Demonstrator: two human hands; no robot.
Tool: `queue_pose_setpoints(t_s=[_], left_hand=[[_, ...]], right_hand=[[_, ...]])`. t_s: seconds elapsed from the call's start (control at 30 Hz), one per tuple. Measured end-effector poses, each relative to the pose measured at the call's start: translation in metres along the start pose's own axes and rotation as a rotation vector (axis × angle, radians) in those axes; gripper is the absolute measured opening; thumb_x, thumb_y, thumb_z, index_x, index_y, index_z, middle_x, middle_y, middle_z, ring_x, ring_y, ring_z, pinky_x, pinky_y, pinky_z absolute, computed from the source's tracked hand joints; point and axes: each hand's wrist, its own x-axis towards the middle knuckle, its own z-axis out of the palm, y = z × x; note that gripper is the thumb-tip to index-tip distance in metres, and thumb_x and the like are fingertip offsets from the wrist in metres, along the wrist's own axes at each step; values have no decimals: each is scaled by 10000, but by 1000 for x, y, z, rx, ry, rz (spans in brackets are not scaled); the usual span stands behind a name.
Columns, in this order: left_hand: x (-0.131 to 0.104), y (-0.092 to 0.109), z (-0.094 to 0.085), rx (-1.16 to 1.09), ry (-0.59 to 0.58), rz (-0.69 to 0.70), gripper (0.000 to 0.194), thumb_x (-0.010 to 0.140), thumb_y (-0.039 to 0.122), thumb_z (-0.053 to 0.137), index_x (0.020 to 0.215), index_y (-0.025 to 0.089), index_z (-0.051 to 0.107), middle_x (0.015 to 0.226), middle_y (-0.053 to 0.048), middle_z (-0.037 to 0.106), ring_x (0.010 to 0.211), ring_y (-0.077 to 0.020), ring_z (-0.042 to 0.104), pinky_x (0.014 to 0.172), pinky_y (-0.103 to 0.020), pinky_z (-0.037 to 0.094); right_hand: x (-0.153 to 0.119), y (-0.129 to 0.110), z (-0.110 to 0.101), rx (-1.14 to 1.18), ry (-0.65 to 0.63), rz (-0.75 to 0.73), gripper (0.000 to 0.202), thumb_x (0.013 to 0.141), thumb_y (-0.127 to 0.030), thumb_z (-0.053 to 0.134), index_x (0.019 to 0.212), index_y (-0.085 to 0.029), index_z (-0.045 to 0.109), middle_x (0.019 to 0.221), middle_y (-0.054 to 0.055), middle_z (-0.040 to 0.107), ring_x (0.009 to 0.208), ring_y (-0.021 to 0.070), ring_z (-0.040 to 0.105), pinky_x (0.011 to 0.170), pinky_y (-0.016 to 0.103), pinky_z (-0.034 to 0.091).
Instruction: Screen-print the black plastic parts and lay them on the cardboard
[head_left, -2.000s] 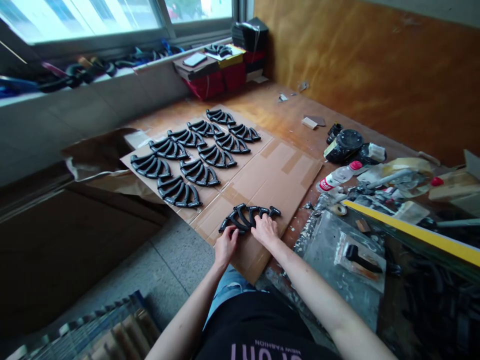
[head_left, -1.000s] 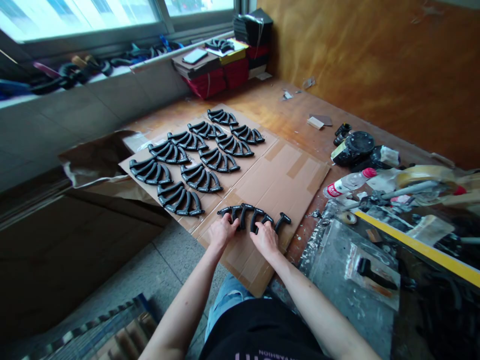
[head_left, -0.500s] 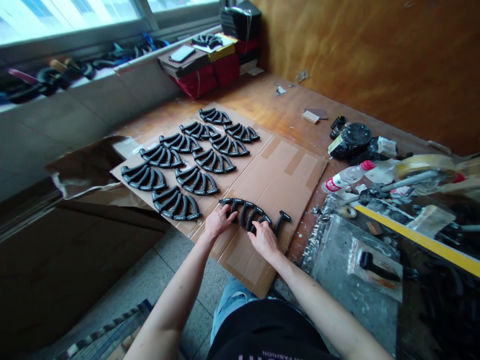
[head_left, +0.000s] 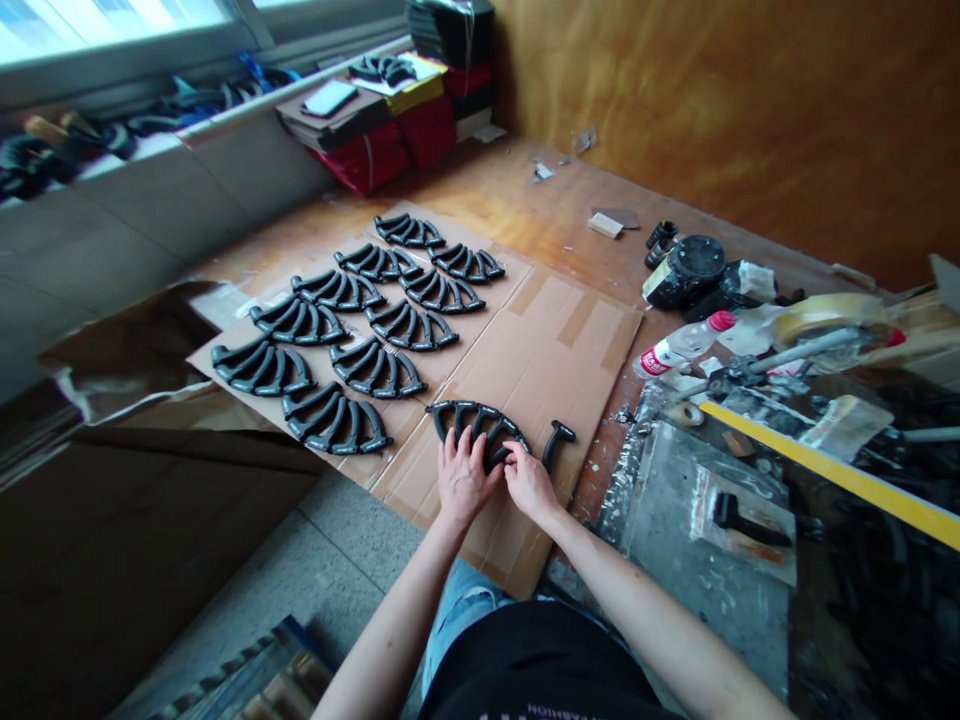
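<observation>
A row of black curved T-shaped pieces [head_left: 480,411] lies on a flat sheet of cardboard [head_left: 547,340], their short heads joined in an arc. My left hand [head_left: 463,480] rests over the near side of this row with its fingers stretched out and spread. Beside it, my right hand [head_left: 531,482] pinches at the row's right end, thumb and fingers together on a black piece partly hidden by them. One loose T-shaped piece [head_left: 559,440] lies apart to the right. Farther left, several finished-looking fans [head_left: 337,418] of the same black pieces sit in rows on the cardboard.
A plastic bottle with a red cap [head_left: 684,345] and a black round container [head_left: 696,265] stand right of the cardboard. Nearer is a grey board [head_left: 705,580] bearing a bagged black piece [head_left: 750,522]. Stacked red bundles [head_left: 367,160] sit at the back left.
My left hand has moved right from the row's left end and spread its fingers over the middle. My right hand stays at the right end. The camera view has shifted slightly.
</observation>
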Motion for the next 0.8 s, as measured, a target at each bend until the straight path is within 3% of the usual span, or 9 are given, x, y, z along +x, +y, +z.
queue_pose_setpoints(t_s=[0.17, 0.33, 0.43, 0.53, 0.67, 0.8], left_hand=[[9, 1, 2, 51, 21, 33, 549, 794, 440, 658, 1261, 152, 652, 1404, -175, 557, 1368, -445, 391, 1116, -609, 305], [12, -8, -5, 82, 76, 78, 467, 790, 383, 668, 1194, 150, 687, 1346, -178, 604, 1331, -438, 449, 1065, -581, 393], [36, -9, -11, 74, 129, 133, 453, 790, 359, 669, 1198, 164, 684, 1354, -172, 599, 1341, -430, 442, 1060, -573, 401], [96, 2, -17, 29, 165, 187, 468, 766, 373, 693, 1190, 175, 686, 1336, -174, 609, 1338, -429, 440, 1070, -582, 382], [219, 38, -19, -37, 107, 294, 522, 729, 428, 721, 1185, 174, 689, 1316, -164, 613, 1325, -415, 438, 1102, -542, 348], [338, 85, -4, -17, -50, 366, 536, 732, 491, 701, 1188, 210, 681, 1311, -120, 615, 1312, -358, 436, 1112, -492, 328]], right_hand=[[-1, 8, 19, 32, 160, -73, 465, 808, -28, 510, 1250, -159, 573, 1130, 113, 676, 1038, 235, 656, 981, 405, 531], [-14, 14, 32, 50, 353, -242, 467, 865, -65, 446, 1308, -187, 527, 1186, 122, 651, 1105, 244, 640, 970, 442, 559], [-21, 22, 42, -47, 432, -402, 532, 885, -68, 417, 1397, -208, 452, 1267, 110, 629, 1196, 232, 599, 1001, 431, 549], [-22, 34, 53, -258, 477, -524, 598, 862, -71, 444, 1446, -197, 418, 1354, 98, 601, 1269, 250, 556, 975, 418, 568], [-9, 48, 74, -444, 560, -646, 488, 848, -96, 507, 1317, -220, 558, 1338, 70, 630, 1256, 248, 575, 946, 377, 582], [16, 58, 95, -421, 864, -723, 282, 859, -201, 563, 1098, -295, 679, 1061, 18, 760, 940, 217, 729, 734, 316, 640]])
